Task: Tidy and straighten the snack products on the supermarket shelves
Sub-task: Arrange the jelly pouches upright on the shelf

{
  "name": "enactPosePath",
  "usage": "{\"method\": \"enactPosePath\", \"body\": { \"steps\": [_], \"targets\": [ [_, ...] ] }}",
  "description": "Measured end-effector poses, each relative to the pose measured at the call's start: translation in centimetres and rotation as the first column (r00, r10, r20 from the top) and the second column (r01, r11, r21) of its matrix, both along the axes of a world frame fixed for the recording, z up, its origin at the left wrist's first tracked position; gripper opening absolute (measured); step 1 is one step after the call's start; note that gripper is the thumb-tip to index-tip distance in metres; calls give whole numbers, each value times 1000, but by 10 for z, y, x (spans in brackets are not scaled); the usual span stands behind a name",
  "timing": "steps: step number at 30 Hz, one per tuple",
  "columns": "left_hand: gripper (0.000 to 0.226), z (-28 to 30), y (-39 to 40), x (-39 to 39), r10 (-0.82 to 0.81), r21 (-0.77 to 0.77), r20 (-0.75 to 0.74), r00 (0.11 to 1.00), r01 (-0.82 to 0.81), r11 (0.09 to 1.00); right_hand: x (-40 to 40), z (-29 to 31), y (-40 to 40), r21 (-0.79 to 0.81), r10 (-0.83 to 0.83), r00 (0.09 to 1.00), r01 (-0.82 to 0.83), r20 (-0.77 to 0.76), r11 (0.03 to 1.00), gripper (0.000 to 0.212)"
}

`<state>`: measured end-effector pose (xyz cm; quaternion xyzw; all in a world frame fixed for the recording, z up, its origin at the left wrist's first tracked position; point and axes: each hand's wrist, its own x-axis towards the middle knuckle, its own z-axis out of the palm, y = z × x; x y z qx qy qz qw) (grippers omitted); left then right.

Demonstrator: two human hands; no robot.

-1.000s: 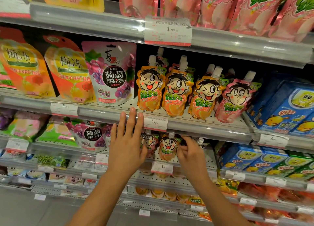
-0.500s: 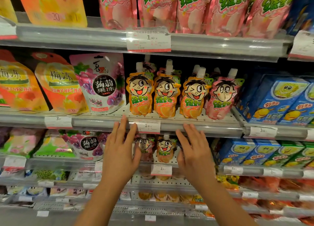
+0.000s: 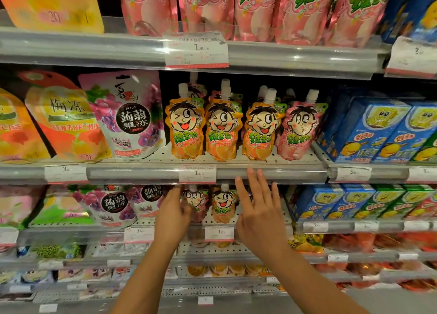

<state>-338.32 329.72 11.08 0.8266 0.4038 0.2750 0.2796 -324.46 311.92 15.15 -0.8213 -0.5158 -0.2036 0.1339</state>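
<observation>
From the head view, the middle shelf [image 3: 272,172] looks nearly in order: three orange spout pouches [image 3: 221,129] and one pink pouch [image 3: 299,129] stand upright, faces forward, in a tidy front row, with more pouches behind them. The shelf below [image 3: 236,221] seems to be the part left to do; there a pink-faced pouch [image 3: 195,201] and a small orange pouch [image 3: 223,205] sit set back from the edge, with bare perforated shelf in front of them, so I judge they want pulling forward and squaring up. The left hand [image 3: 171,215] reaches under the middle shelf's rail and touches the pink-faced pouch with its fingertips; whether the fingers are curled round it I cannot tell, since blur and the hand's back hide them. The right hand [image 3: 260,209] is spread, fingers straight and apart, holding nothing, just beside the small orange pouch.
</observation>
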Motion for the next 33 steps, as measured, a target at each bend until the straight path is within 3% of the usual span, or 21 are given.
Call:
{"method": "enactPosePath", "body": {
  "steps": [6, 10, 20, 24, 27, 29, 33],
  "targets": [
    [36, -6, 7, -8, 6, 55, 8, 1000, -7, 998, 1, 0, -1, -68, -32, 999, 32, 8, 997, 95],
    [16, -12, 6, -27, -13, 70, 52, 999, 10, 998, 1, 0, -1, -82, -32, 999, 31, -3, 996, 95],
    [8, 9, -48, -37, -120, 61, 73, 990, 115, 991, 6, 5, -11, -59, 67, 997, -69, -38, 996, 94],
    [9, 29, -71, -28, -171, 26, 107, 979, 169, 985, 15, 9, -19, 45, 208, 969, -204, -130, 978, 78],
    [9, 46, -87, -20, -218, 40, 131, 967, 215, 976, 10, 10, -31, 194, 310, 878, -253, -365, 948, 61],
    [9, 55, -96, -15, -257, 64, 144, 956, 250, 966, 5, 9, -41, 196, 330, 800, -267, -501, 944, 53],
    [10, 63, -110, -7, -342, 110, 99, 935, 331, 937, 7, 13, -61, 252, 381, 716, -286, -585, 924, 8]
  ]
}}
